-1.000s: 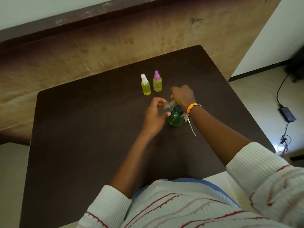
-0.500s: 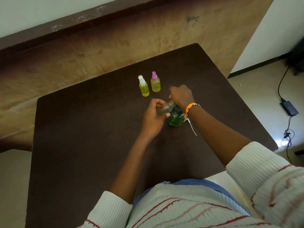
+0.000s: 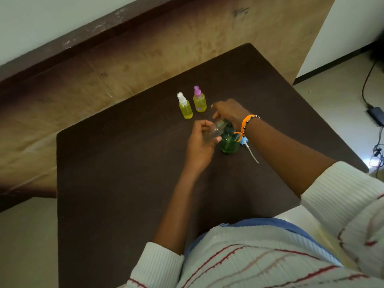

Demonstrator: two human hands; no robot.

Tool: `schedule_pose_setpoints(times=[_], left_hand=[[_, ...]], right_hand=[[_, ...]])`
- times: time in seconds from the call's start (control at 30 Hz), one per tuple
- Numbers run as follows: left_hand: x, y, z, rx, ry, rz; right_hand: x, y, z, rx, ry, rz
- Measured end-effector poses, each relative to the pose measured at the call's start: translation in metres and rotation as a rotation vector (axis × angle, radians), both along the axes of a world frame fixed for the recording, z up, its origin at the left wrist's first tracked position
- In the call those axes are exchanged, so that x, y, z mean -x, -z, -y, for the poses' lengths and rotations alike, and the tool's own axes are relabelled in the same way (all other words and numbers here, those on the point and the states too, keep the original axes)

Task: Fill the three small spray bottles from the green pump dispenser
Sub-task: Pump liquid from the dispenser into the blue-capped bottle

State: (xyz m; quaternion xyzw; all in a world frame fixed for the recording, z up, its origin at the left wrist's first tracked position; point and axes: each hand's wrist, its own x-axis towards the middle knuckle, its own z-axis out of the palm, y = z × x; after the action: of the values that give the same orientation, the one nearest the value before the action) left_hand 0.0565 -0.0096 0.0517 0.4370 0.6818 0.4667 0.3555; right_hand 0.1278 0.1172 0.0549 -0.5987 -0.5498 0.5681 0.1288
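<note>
The clear bottle (image 3: 216,133) in the left hand (image 3: 200,148) looks like thin plastic, light and nearly empty, so it would tip or squirt out of a loose grip; the sensible hold is around its body, which is how it is taken now, tilted with its open neck up against the spout of the green dispenser (image 3: 228,142). The left fingers (image 3: 202,124) are curled together around that body, thumb below, clamped on it rather than merely touching. The dispenser is the heavier thing, squat and part full, standing on the dark surface (image 3: 116,163) just to the right of those fingers, and it should stay put under a downward press. The right hand (image 3: 229,113) sits on top of it, fingers bent down over the pump head and hiding it; they seem closed on the head, though I cannot see how hard they press. Whether liquid is running into the clear bottle is too small to tell. Beyond both hands, well clear of the fingers, the white-capped bottle (image 3: 185,107) and the pink-capped bottle (image 3: 199,100) stand upright just beside each other, both showing yellow liquid, capped, and by my guess finished. Wet plastic would be slippery, so a drip on the clear bottle is the thing to watch.
</note>
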Motion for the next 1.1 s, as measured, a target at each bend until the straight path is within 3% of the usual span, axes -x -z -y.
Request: schedule_pose_setpoints(times=[0.23,0.57,0.9,1.1], left_hand=[[-0.003,0.007,-0.001,0.020,0.026,-0.011],[0.001,-0.001,-0.002,0.013,0.016,0.017],[0.000,0.007,-0.002,0.052,0.022,0.017],[0.002,-0.001,-0.005,0.032,0.039,0.006]], right_hand=[[-0.004,0.005,0.010,-0.192,0.116,0.203],[0.001,-0.003,-0.005,-0.022,-0.087,0.042],[-0.007,0.000,0.009,-0.121,0.079,0.091],[-0.002,0.001,0.000,0.015,-0.003,0.018]])
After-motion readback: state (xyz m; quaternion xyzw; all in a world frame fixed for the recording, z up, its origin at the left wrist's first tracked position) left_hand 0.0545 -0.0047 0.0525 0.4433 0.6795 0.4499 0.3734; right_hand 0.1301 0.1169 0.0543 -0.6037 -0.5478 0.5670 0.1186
